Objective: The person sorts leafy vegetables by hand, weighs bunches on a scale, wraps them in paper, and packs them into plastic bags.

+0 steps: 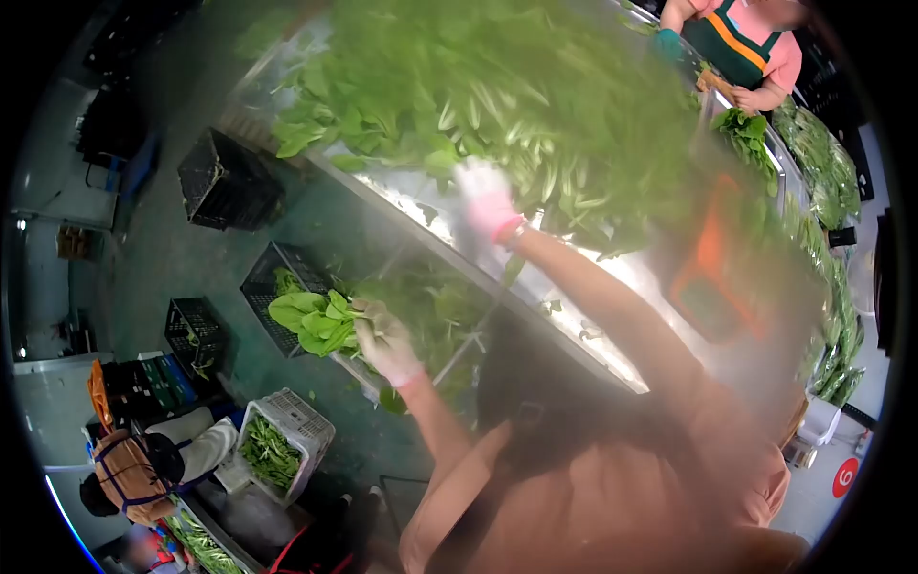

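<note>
My left hand [387, 344], in a pale glove, is closed around a bunch of leafy greens [316, 320]. It holds the bunch out to the left, below the table's edge, close to a black crate [273, 292]. My right hand [486, 199], in a white glove with a pink cuff, is over the near edge of the metal table [411, 206]. Its fingers are blurred beside the large heap of loose greens [516, 105], so their grip is not clear.
Another black crate [225, 182] and a white crate of greens [273, 450] stand on the floor. Across the table a co-worker [736, 48] handles greens near bagged vegetables [818, 163]. Another person [143, 464] bends at lower left. Haze blurs an orange-red object [712, 249] at right.
</note>
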### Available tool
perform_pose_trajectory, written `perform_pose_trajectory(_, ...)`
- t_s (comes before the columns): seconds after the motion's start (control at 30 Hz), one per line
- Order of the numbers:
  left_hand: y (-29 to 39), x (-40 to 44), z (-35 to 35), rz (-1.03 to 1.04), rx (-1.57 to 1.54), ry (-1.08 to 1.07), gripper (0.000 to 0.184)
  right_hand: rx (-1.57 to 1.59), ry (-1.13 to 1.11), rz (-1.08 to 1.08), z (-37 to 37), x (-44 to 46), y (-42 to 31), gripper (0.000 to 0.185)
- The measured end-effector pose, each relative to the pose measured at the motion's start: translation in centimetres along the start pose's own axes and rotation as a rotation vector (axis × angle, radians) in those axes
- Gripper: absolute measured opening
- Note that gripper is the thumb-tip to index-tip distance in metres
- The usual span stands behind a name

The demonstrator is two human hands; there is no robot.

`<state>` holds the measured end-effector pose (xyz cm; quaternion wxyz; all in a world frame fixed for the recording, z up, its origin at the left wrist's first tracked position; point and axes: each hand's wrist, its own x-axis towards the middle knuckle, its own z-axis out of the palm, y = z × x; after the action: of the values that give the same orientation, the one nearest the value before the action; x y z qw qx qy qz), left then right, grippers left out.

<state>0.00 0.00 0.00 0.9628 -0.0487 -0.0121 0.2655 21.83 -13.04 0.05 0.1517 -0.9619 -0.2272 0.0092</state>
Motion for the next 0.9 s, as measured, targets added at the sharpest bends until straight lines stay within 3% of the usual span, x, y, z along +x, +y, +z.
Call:
perform_pose_trajectory(0.03, -0.7, -0.3, 0.6, 0.037, 0.108, 0.143, 0.024, -0.205, 0.078, 0.023, 1.0, -0.1, 2.2, 0.023)
perform_pose_trajectory(0.07, -1.2, -0.7, 0.7, 0.071, 0.218, 0.289, 0.024, -0.185, 0.146, -0.081, 1.8, 0.0, 4.6, 0.019)
perform_pose_trajectory(0.1, 1.3, -0.5, 2.1, 0.082, 0.293, 0.278, 0.024, -0.088, 0.233, -0.176, 3.4, 0.3, 2.9, 0.015)
perform_pose_trajectory(0.17, 1.2, -1.6, 1.5, 0.006, 0.338, 0.431, 0.025, -0.065, 0.231, -0.172, 3.3, -1.6, 2.1, 0.007)
perform_pose_trajectory(0.23, 0.0, -0.6, -1.0, -0.055, 0.486, 0.371, 0.026, 0.147, 0.225, -0.051, 1.6, -1.8, 2.4, 0.006)
perform_pose_trajectory(0.3, -1.2, -0.1, -4.5, -0.158, 0.647, 0.302, 0.033, 0.107, 0.238, -0.082, 1.2, -1.3, 2.8, 0.008)
perform_pose_trajectory(0.33, -2.0, -0.7, -4.8, -0.279, 0.373, 0.005, 0.038, 0.069, 0.212, -0.097, 1.1, -2.1, 3.3, 0.009)
perform_pose_trajectory(0.4, -4.5, 0.7, -5.4, -0.128, 0.879, 0.273, 0.046, -0.008, 0.228, -0.146, 1.6, -1.6, 3.7, 0.012)
perform_pose_trajectory(0.43, -5.2, 0.5, -5.6, -0.163, 0.834, 0.310, 0.032, -0.090, 0.209, -0.194, 2.4, -1.8, 4.3, 0.015)
perform_pose_trajectory(0.57, -7.3, 0.8, -5.7, -0.200, 0.842, 0.281, 0.020, -0.115, 0.215, -0.255, 3.3, -0.5, 5.3, 0.017)
perform_pose_trajectory(0.63, -8.4, 0.7, -5.2, -0.181, 0.907, 0.267, 0.020, 0.079, 0.100, -0.108, 1.9, -1.1, 4.5, 0.021)
perform_pose_trajectory(0.7, -8.6, 0.9, -5.9, -0.167, 0.968, 0.228, 0.023, 0.553, 0.120, -0.015, 1.8, -3.1, 3.6, 0.027)
perform_pose_trajectory(0.73, -8.7, 1.0, -6.4, -0.159, 0.999, 0.209, 0.024, 0.605, 0.020, 0.068, -0.3, -3.6, 2.7, 0.027)
perform_pose_trajectory(0.83, -8.9, 1.6, -7.1, -0.182, 1.006, 0.227, 0.026, 0.693, -0.070, -0.022, -1.1, -7.4, 1.0, 0.024)
perform_pose_trajectory(0.9, -9.0, 1.5, -7.3, -0.244, 1.018, 0.267, 0.029, 0.391, -0.003, -0.324, -0.8, -10.1, 0.4, 0.025)
